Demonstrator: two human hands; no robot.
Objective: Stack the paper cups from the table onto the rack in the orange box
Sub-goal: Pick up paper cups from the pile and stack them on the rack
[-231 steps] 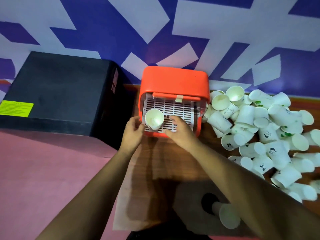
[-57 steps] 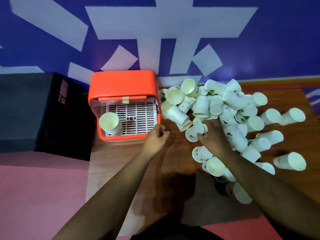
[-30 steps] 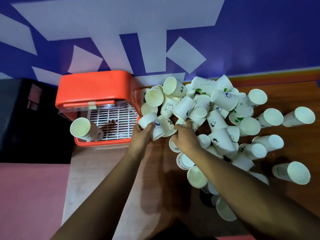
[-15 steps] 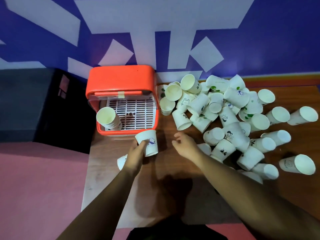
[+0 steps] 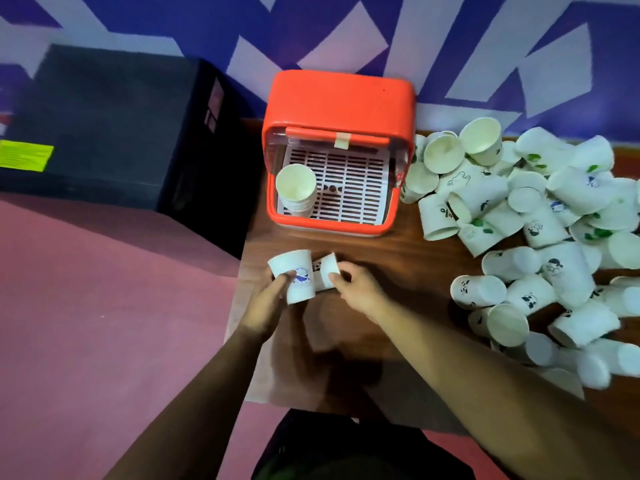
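- Compared with the frame half a second earlier, the right hand (image 5: 362, 289), then bare and relaxed, is now closed on a second cup (image 5: 323, 277). The left hand (image 5: 266, 301) has been drawn back from the front lip of the orange box (image 5: 339, 98) toward the person.
- The blue-printed cup (image 5: 296, 282) is gripped by the left hand, its fingers (image 5: 282, 280) curled round the cup wall. The cup is held tilted, above the table (image 5: 398, 265) and clear of the box.
- The second cup is pinched at its end by the right-hand fingertips (image 5: 337, 277). It lies on its side, touching the right flank of the blue-printed cup. Whether it rests on the table cannot be told.
- Both held cups are located in front of the orange box, near the left edge of the table.
- A white slatted rack (image 5: 349, 192) is seated inside the open-fronted orange box. A stack of cups (image 5: 296, 190) stands upright, mouth up, in the front left corner of the rack.
- A loose pile of cups (image 5: 526, 216) is spread over the right part of the table, starting just beside the right wall of the box. Most cups lie on their sides; several carry small printed figures.
- A black case (image 5: 104, 116) stands to the left of the box, against the blue and white wall (image 5: 485, 36).
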